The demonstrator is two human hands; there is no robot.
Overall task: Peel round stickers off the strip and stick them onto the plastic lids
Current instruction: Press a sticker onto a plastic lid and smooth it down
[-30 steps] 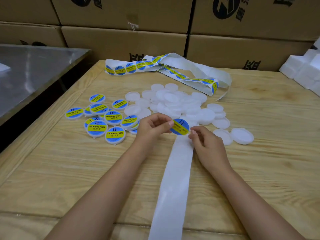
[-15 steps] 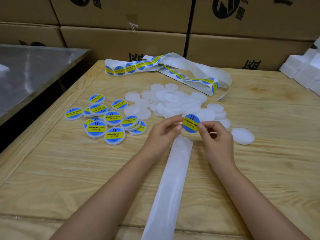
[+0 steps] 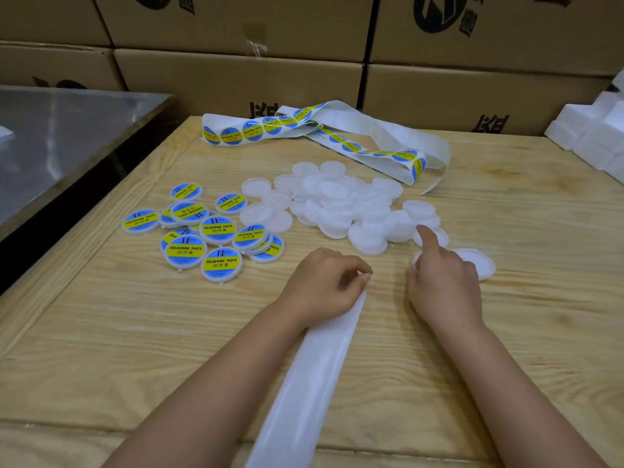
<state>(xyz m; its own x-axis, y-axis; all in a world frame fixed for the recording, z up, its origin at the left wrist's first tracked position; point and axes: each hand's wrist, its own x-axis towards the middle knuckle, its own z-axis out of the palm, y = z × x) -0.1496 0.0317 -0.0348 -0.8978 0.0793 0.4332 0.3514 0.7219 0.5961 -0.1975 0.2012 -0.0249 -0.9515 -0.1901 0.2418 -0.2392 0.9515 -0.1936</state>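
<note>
My left hand (image 3: pixel 324 282) rests with curled fingers on the near end of the bare white backing strip (image 3: pixel 314 376), thumb and forefinger meeting at its tip. To the right, my right hand (image 3: pixel 442 282) lies over a plain lid (image 3: pixel 417 257) beside another plain lid (image 3: pixel 479 263). Its forefinger points out and touches the heap of plain white lids (image 3: pixel 337 201); its other fingers are curled under. The peeled sticker is hidden. Labelled lids (image 3: pixel 202 234) lie at the left. The sticker strip (image 3: pixel 256 130) with blue-and-yellow stickers loops at the back.
All of this lies on a wooden table (image 3: pixel 135 332). Cardboard boxes (image 3: pixel 236 79) are stacked behind it. A steel table (image 3: pixel 60 140) stands at the left across a dark gap. White foam blocks (image 3: pixel 594 133) sit at the back right.
Both hands held a peeled sticker up between them. Now they have dropped to the table; the left went to the strip end, the right moved over the lids, and the sticker is out of sight.
</note>
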